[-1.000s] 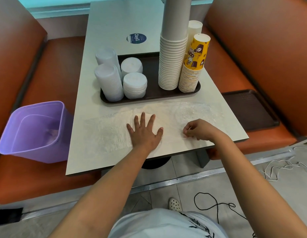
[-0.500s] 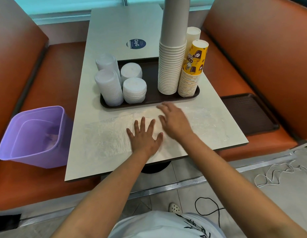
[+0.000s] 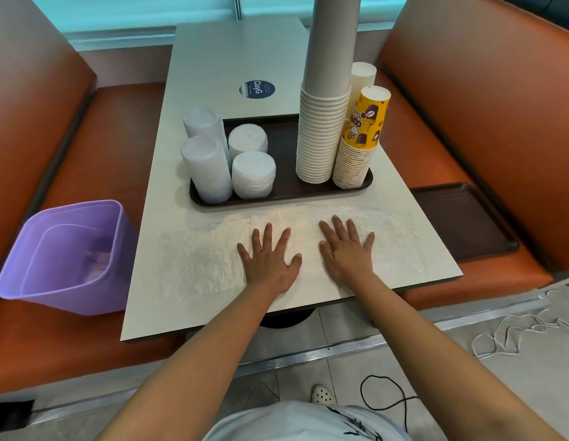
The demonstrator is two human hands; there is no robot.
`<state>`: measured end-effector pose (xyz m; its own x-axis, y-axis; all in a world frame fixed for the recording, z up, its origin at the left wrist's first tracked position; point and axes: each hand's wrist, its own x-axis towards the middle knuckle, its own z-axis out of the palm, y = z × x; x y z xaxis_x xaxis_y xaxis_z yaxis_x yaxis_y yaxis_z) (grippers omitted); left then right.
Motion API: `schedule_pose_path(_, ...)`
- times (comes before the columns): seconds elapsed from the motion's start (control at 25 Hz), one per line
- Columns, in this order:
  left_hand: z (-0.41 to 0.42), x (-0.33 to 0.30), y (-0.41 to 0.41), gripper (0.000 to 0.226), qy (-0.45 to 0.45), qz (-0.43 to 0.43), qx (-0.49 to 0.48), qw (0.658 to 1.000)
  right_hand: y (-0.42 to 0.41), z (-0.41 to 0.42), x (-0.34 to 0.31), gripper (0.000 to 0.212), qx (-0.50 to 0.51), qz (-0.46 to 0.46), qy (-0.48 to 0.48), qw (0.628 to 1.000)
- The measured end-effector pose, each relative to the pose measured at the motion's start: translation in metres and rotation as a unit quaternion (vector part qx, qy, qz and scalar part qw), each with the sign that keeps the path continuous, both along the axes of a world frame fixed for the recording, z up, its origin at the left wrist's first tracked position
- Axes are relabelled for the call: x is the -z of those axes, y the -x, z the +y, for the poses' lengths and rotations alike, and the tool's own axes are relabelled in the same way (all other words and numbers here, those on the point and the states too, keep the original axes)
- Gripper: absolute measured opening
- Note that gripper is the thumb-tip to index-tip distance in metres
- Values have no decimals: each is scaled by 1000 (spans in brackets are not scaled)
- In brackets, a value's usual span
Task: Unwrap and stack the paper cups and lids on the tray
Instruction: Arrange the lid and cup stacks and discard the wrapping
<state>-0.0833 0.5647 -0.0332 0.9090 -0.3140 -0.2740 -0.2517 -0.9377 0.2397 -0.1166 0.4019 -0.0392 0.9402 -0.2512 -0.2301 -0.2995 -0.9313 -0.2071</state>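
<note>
The person has bare forearms, a white top (image 3: pixel 295 421) with a black line print, and a white perforated shoe (image 3: pixel 322 394).

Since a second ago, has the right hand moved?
Yes. The right hand left the table's right edge and now lies flat beside the left hand, nearer the tray.

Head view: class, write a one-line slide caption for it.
Both hands, left hand and right hand, press clear wrap flat before the stacked tray.

Four lid stacks (image 3: pixel 206 170), three cup stacks (image 3: pixel 324 135), two trays (image 3: pixel 283 195), one purple bin (image 3: pixel 66 256), two hands (image 3: pixel 270 262).
</note>
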Motion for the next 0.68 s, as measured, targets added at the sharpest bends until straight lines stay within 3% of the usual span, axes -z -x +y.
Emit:
schedule_pose_path(0.2, 13, -19, -6, 68, 77, -70, -173, 979, 0, 0, 2, 50, 9, -28, -15, 999)
schedule_pose_path(0.36, 16, -30, -16, 73, 188, 55, -249, 948, 0, 0, 3, 51, 1, -27, -15, 1000)
schedule_pose_path(0.48, 18, -41, -22, 59, 264, 103, -281, 917, 1, 0, -2, 51, 8, -47, -20, 999)
schedule_pose_path(0.6, 11, -65, -19, 40, 307, 42, -263, 914, 3, 3, -18, 42, 52, -204, -10, 978)
schedule_pose_path(0.68, 2, -81, -14, 34, 313, -35, -233, 920, -3, 9, -38, 29, 87, -287, -142, 943)
